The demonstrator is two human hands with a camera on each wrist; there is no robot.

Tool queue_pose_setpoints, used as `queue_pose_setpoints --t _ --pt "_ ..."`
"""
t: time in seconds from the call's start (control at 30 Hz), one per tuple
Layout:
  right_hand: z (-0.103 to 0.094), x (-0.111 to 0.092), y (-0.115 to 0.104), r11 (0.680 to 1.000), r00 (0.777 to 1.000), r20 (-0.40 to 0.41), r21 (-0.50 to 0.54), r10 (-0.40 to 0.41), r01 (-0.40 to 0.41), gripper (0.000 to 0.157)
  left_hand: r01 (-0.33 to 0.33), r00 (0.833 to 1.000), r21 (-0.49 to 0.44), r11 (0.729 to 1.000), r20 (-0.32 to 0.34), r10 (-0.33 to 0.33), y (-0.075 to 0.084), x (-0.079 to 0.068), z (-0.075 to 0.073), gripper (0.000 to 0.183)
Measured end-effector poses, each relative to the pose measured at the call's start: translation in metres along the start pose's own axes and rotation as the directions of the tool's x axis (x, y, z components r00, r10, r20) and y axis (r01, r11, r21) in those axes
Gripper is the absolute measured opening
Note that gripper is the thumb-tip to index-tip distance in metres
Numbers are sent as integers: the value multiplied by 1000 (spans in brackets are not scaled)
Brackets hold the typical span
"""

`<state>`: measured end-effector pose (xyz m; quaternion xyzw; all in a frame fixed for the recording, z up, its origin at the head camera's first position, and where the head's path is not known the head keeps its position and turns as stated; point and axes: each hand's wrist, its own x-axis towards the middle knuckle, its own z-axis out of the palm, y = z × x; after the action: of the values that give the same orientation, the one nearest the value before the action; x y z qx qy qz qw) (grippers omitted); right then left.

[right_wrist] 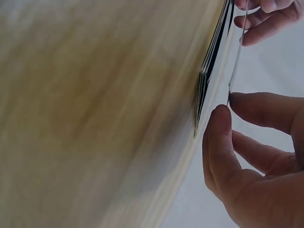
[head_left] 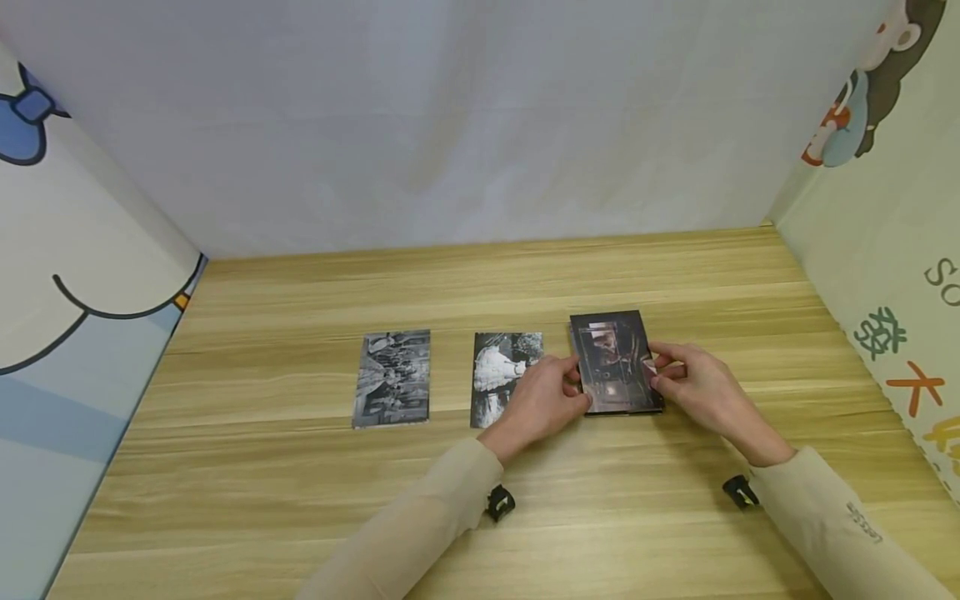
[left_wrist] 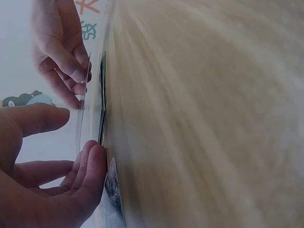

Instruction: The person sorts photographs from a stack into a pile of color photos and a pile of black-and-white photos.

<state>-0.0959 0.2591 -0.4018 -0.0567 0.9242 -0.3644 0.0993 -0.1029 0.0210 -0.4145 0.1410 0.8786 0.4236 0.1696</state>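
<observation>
My right hand (head_left: 693, 383) pinches the right edge of a dark picture card (head_left: 613, 354) between thumb and fingers. In the right wrist view this card stands a little above a thin stack of cards (right_wrist: 209, 66). On the opposite side is my left hand (head_left: 540, 400), its fingers touching the left edge of the card. The left wrist view shows its thumb (left_wrist: 50, 118) apart from the card, with the other fingers bent beside the stack. A black-and-white card with a pale, full-skirted figure (head_left: 498, 371) lies partly hidden behind the left hand.
Farther left on the wooden table (head_left: 300, 500) lies another black-and-white picture card (head_left: 392, 379) showing a crowded scene. A pale backdrop (head_left: 480, 125) stands along the rear edge, and printed panels flank both sides. Black straps (head_left: 500, 503) show near both sleeve cuffs.
</observation>
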Motion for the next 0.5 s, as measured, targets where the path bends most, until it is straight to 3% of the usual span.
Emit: queue_pose_setpoints --t 0.5 --pt "1 3 1 1000 999 50 -18 20 -19 55 -31 999 34 999 26 30 -4 6 -1 62"
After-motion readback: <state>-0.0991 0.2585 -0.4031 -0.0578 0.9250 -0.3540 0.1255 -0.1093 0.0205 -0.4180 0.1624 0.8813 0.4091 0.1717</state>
